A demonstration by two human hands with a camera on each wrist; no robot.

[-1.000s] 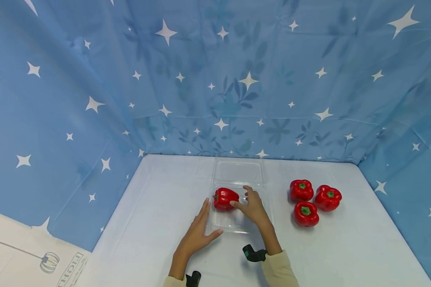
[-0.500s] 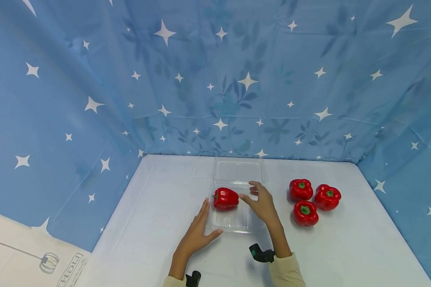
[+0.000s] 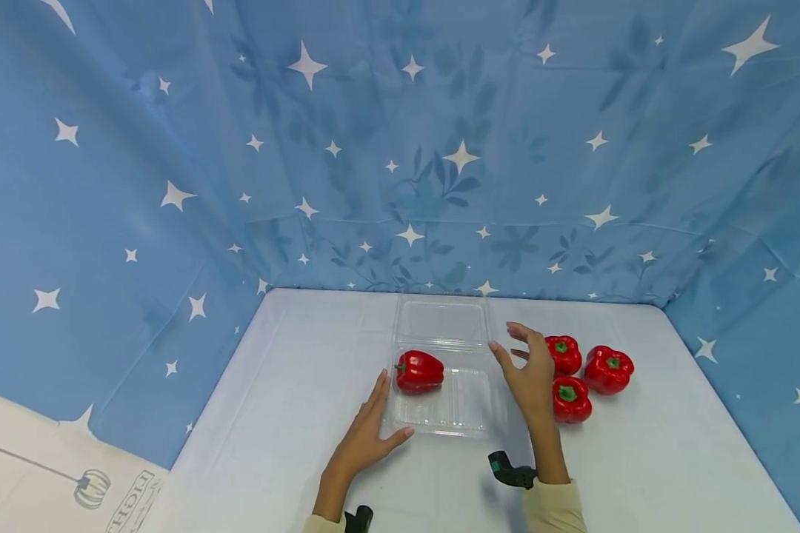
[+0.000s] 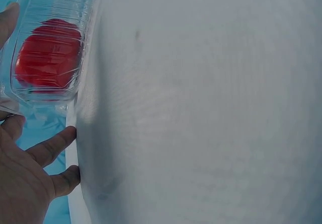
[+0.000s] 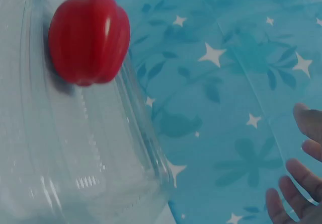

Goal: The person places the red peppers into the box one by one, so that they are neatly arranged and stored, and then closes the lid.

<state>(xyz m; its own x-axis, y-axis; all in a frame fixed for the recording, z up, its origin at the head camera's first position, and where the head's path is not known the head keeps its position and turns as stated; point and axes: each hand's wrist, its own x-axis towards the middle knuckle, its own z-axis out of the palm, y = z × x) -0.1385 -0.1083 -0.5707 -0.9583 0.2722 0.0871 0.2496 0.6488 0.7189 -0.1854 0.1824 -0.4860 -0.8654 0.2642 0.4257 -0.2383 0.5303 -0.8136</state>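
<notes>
A clear plastic clamshell box (image 3: 467, 403) lies with its lid (image 3: 443, 320) folded back on the white table. One red bell pepper (image 3: 419, 371) rests on its side in the box's back left part, stem to the left. My left hand (image 3: 367, 437) stays at the box's left edge, fingers straight and thumb spread toward the front corner. Between the box and the other peppers, my right hand (image 3: 532, 372) is raised with fingers apart and loosely bent, holding nothing. It partly covers two bell peppers behind it, a back one (image 3: 565, 354) and a front one (image 3: 571, 400).
A third loose bell pepper (image 3: 609, 369) sits at the far right of that group, stem up. The white table (image 3: 280, 385) ends at a blue star-patterned curtain (image 3: 360, 163) along the back and sides.
My right hand has moved away from the pepper in the box, rightward to the loose peppers. The left hand, the box and the peppers have stayed in place.
</notes>
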